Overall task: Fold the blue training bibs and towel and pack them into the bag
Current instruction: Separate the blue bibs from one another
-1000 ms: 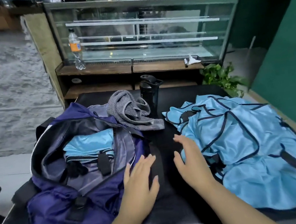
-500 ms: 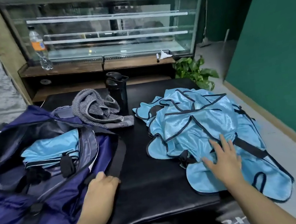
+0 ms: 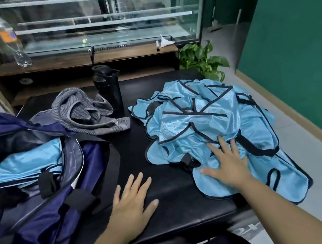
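Behind the black padded bench (image 3: 169,205) stands a glass display case (image 3: 97,16) on a wooden shelf, with a clear plastic bottle (image 3: 11,41) at its left end and a green plant (image 3: 202,60) by the teal wall (image 3: 302,46) on the right. On the bench, my left hand (image 3: 132,205) lies flat on the bare black padding, fingers straight and slightly spread, holding nothing, just beside the open navy bag (image 3: 44,214). Inside that bag sits a folded stack of blue bibs (image 3: 25,164). My right hand (image 3: 227,167) rests palm-down on the loose pile of blue training bibs (image 3: 209,126) heaped on the right side of the bench, fingers straight and fanned out over the fabric, not curled around it. Part of that pile hangs over the bench's right edge. At the back, the grey towel (image 3: 85,114) lies crumpled between the bag and the pile, with a black drinks bottle (image 3: 107,88) standing upright just beside it.
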Available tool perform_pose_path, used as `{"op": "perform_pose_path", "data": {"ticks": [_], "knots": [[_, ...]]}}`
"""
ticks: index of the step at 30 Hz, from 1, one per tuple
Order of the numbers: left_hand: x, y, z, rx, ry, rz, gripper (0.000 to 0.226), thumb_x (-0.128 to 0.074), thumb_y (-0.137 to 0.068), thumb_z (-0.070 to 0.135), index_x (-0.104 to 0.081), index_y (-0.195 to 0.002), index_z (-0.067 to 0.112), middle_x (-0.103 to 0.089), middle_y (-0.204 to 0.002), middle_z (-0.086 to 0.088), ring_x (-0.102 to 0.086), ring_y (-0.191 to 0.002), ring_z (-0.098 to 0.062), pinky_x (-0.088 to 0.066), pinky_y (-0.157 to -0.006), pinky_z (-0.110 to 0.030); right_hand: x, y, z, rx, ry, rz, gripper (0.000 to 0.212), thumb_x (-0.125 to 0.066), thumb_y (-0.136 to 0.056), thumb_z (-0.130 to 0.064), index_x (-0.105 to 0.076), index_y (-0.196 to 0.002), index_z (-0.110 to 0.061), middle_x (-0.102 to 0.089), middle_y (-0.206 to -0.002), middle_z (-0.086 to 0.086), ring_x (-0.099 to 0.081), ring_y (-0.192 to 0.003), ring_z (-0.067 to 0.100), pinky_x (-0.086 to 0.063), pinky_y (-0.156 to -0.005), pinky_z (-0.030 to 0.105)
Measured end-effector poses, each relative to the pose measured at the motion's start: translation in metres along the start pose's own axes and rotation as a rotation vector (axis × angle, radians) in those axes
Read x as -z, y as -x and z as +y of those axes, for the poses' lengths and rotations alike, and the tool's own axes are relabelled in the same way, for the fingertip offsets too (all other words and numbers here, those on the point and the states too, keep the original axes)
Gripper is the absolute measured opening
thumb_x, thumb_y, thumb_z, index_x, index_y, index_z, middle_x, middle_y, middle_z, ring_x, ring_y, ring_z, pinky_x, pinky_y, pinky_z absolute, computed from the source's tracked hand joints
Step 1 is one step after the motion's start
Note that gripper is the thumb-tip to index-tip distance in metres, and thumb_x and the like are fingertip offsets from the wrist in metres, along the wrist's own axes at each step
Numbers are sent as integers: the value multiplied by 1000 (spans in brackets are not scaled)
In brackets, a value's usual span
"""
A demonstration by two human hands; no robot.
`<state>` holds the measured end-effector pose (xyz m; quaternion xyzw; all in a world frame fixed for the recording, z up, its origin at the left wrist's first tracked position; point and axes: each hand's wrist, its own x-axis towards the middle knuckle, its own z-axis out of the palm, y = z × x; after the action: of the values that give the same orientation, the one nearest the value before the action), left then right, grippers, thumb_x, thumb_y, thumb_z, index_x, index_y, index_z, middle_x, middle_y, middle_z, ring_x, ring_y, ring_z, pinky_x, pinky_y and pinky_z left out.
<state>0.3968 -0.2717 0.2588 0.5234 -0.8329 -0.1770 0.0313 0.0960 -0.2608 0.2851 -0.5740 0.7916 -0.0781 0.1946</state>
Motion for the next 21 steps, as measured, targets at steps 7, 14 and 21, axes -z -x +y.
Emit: {"op": "perform_pose_path", "data": {"ticks": [7, 14, 21], "knots": [[11, -19, -5, 233, 237, 80, 54, -27, -100, 48, -17, -150, 33, 1, -160, 10, 14, -143, -4, 8, -117, -31, 31, 4, -18, -145, -271, 523, 42, -29, -89, -41, -60, -76, -15, -60, -99, -1, -46, -108, 25, -24, -90, 40], [33, -24, -30, 398, 149, 3, 53, -22, -100, 51, -15, -151, 36, 1, -160, 14, 11, -147, -14, 1, -118, -42, 55, -17, -55, -149, -430, 733, 66, -65, -86, -44, -42, -131, -2, -44, -130, 13, -38, -122, 30, -30, -100, 35], [38, -25, -16, 533, 121, -14, 61, -12, -96, 59, -10, -152, 34, 4, -159, 17, 8, -147, -19, 0, -117, -47, 45, -24, -54, -219, -482, 632, 15, -64, -88, -29, -58, -92, -16, -60, -83, 2, -58, -91, 30, -40, -86, 41]]}}
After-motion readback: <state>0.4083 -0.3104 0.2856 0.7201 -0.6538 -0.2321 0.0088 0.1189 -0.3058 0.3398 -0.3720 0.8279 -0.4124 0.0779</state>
